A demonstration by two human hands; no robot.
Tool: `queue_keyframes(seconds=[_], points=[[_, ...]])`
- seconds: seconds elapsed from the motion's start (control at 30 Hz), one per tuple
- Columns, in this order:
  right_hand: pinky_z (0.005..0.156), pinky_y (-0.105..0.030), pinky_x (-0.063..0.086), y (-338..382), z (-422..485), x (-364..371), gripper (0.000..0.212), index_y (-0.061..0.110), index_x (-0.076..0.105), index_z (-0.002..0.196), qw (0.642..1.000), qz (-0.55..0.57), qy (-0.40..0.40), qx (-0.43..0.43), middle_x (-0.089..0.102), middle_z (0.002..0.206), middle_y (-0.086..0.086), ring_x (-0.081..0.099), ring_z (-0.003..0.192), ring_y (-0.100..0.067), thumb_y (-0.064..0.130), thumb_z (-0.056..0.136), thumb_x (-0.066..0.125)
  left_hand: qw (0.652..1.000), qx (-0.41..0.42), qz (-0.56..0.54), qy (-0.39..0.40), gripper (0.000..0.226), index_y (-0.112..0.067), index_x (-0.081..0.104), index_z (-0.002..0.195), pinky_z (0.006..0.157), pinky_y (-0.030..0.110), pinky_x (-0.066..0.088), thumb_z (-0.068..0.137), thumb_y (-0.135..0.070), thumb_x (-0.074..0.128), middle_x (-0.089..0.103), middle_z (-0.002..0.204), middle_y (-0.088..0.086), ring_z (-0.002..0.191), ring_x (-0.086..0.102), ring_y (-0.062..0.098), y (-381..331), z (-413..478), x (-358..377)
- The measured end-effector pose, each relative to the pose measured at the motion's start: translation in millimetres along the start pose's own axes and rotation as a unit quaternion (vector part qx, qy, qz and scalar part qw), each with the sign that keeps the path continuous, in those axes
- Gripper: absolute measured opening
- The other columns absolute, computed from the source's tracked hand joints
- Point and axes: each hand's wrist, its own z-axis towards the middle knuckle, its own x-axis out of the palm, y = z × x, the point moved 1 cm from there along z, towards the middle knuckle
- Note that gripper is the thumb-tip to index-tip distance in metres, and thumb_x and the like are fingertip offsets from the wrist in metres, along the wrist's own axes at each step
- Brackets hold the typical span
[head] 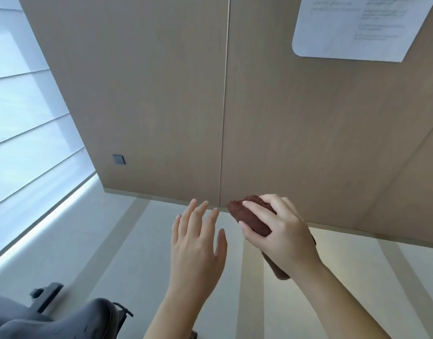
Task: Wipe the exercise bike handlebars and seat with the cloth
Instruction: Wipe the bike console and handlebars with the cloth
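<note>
1 view is given, taken from the head and aimed forward at a far wall (161,94) and floor (127,241), the frame tilted. The left hand (198,245) and right hand (281,233) are seen near, low; a window (27,118) is caught at left.

A dark grey exercise bike (93,316) stands on the pale striped floor (127,253).

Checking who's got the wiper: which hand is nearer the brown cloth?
Right. The right hand grips the brown cloth, fingers curled over it. The left hand is open just to the cloth's left, not touching it.
</note>
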Motion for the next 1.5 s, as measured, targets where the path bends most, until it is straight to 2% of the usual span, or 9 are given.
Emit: queue_keyframes(seconds=[0.07,0.2,0.47,0.7,0.83,0.93,1.03,1.3,1.5], points=[[0.064,-0.029,0.049,-5.5,35.8,29.4,0.032,0.017,0.071,0.097,1.000,0.015,0.005,-0.018,0.064,0.091,-0.001,0.056,0.077,-0.023,0.038,0.078,0.057,1.000,-0.016,0.014,-0.012,0.032,-0.011,0.056,0.111,0.103,0.040,0.027,0.087,-0.026,0.041,0.058,0.119,0.009,0.125,0.040,0.026,24.1,27.6,9.7],[0.065,-0.028,0.049,1.2,104.7,85.1,0.031,0.018,0.071,0.097,0.996,0.054,0.016,-0.071,0.064,0.090,-0.002,0.056,0.075,-0.024,0.038,0.078,0.057,0.995,-0.061,0.060,-0.044,0.033,-0.008,0.057,0.111,0.099,0.050,0.038,0.086,-0.025,0.042,0.058,0.120,0.011,0.124,0.042,0.029,81.3,72.4,13.0],[0.062,-0.034,0.052,42.1,189.3,185.4,0.030,0.019,0.071,0.097,0.971,0.171,0.038,-0.164,0.064,0.090,-0.002,0.056,0.075,-0.024,0.037,0.077,0.060,0.972,-0.151,0.163,-0.081,0.035,-0.008,0.056,0.114,0.099,0.053,0.038,0.086,-0.025,0.043,0.056,0.123,0.012,0.125,0.041,0.029,172.9,117.5,-3.8],[0.063,-0.034,0.053,86.6,252.7,280.5,0.031,0.018,0.071,0.097,0.933,0.274,0.065,-0.225,0.065,0.090,-0.002,0.057,0.075,-0.024,0.038,0.077,0.058,0.939,-0.207,0.248,-0.119,0.035,-0.007,0.056,0.112,0.098,0.054,0.039,0.086,-0.026,0.042,0.058,0.120,0.014,0.123,0.042,0.029,244.2,146.6,-9.3],[0.066,-0.034,0.053,103.2,304.8,337.8,0.032,0.019,0.070,0.098,0.907,0.326,0.074,-0.256,0.065,0.092,-0.002,0.058,0.077,-0.024,0.038,0.078,0.057,0.913,-0.232,0.303,-0.144,0.036,-0.008,0.057,0.113,0.102,0.049,0.032,0.087,-0.026,0.041,0.058,0.121,0.013,0.124,0.043,0.031,290.4,182.3,-3.9],[0.065,-0.037,0.053,112.7,348.8,371.3,0.032,0.021,0.070,0.099,0.886,0.365,0.088,-0.272,0.065,0.093,0.000,0.058,0.078,-0.025,0.039,0.078,0.056,0.896,-0.251,0.323,-0.171,0.035,-0.007,0.057,0.113,0.099,0.055,0.037,0.086,-0.025,0.043,0.057,0.121,0.014,0.123,0.043,0.032,324.1,219.7,-2.3],[0.065,-0.037,0.053,122.9,389.2,398.4,0.032,0.020,0.070,0.100,0.863,0.390,0.094,-0.307,0.065,0.093,-0.001,0.058,0.078,-0.024,0.039,0.078,0.057,0.884,-0.266,0.339,-0.181,0.036,-0.007,0.056,0.114,0.099,0.054,0.037,0.086,-0.024,0.043,0.056,0.123,0.014,0.124,0.042,0.032,348.6,254.7,-0.9],[0.066,-0.035,0.052,192.9,429.4,449.7,0.033,0.020,0.070,0.100,0.779,0.486,0.137,-0.371,0.065,0.092,-0.004,0.058,0.078,-0.024,0.039,0.077,0.056,0.806,-0.321,0.447,-0.217,0.036,-0.003,0.056,0.114,0.098,0.056,0.036,0.085,-0.023,0.046,0.056,0.122,0.018,0.123,0.044,0.035,385.2,260.8,-49.9],[0.065,-0.035,0.052,257.2,428.1,467.9,0.033,0.020,0.070,0.100,0.723,0.538,0.157,-0.403,0.064,0.091,-0.004,0.058,0.077,-0.025,0.039,0.076,0.056,0.738,-0.364,0.524,-0.220,0.042,-0.002,0.055,0.115,0.101,0.049,0.031,0.085,-0.029,0.044,0.055,0.122,0.019,0.123,0.043,0.036,403.1,239.4,-105.2]])
